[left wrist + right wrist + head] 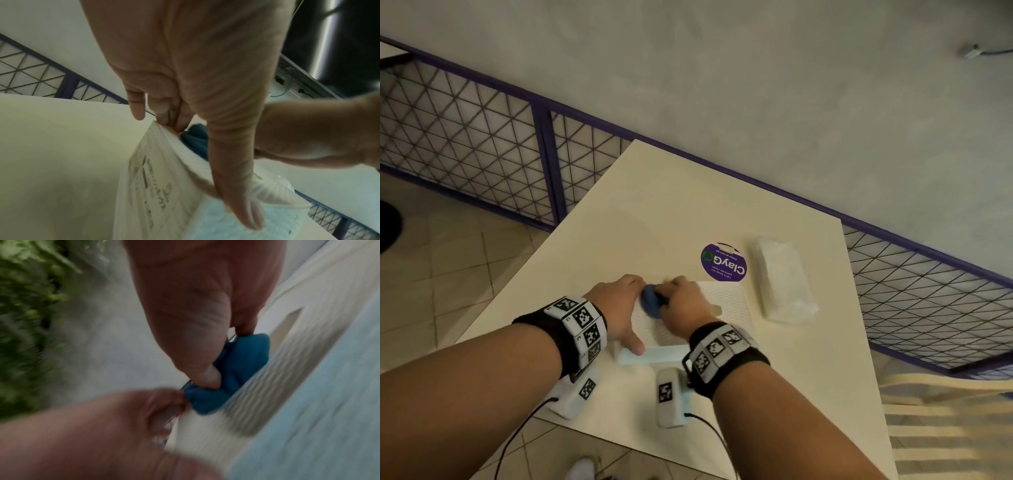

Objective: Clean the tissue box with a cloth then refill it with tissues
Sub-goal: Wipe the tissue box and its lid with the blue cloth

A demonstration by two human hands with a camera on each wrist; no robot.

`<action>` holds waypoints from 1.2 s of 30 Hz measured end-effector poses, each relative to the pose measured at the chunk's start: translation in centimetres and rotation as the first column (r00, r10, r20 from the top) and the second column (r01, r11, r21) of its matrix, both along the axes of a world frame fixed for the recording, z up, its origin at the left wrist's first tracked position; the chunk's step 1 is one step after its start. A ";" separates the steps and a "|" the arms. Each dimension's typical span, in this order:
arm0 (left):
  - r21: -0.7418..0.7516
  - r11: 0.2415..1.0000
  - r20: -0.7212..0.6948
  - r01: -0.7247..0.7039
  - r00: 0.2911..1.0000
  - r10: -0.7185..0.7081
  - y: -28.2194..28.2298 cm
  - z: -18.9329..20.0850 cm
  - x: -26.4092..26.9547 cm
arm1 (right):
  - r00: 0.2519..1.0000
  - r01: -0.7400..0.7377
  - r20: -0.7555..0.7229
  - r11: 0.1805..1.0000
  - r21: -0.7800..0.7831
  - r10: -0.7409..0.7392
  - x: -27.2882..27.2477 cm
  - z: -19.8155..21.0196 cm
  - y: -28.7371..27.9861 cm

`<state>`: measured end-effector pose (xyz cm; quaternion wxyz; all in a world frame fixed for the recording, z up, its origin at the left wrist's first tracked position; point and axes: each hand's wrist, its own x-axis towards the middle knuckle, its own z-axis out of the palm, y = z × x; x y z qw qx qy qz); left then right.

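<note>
Here the left hand (616, 308) grips the white tissue box (726, 305) on the tabletop (664, 205), thumb stretched out. The right hand (685, 305) squeezes a blue cloth (650, 303) against the box.

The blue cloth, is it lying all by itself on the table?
No, the right hand grips the blue cloth and presses it on the tissue box, which the left hand holds.
</note>
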<state>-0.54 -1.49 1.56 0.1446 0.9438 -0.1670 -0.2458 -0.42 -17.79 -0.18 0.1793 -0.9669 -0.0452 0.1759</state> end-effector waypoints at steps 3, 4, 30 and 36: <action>-0.012 1.000 0.018 0.009 1.000 -0.008 0.3 -0.1 -0.1 | 0.984 -0.165 -0.065 0.986 0.005 0.165 -0.6 1.2 1.6; 0.001 1.000 0.026 0.016 1.000 -0.016 0.3 -0.1 -0.1 | 0.972 -0.213 -0.094 0.977 0.020 0.214 -0.8 1.7 1.3; 0.125 0.988 -0.002 0.086 0.996 -0.086 -0.1 0.9 0.1 | 0.978 -0.207 0.000 0.977 0.045 0.207 -1.6 2.3 -11.7; 0.127 0.989 0.025 0.077 0.996 -0.081 -0.4 1.0 -0.1 | 0.902 -0.430 0.047 0.903 -0.010 0.430 -1.8 0.9 -2.4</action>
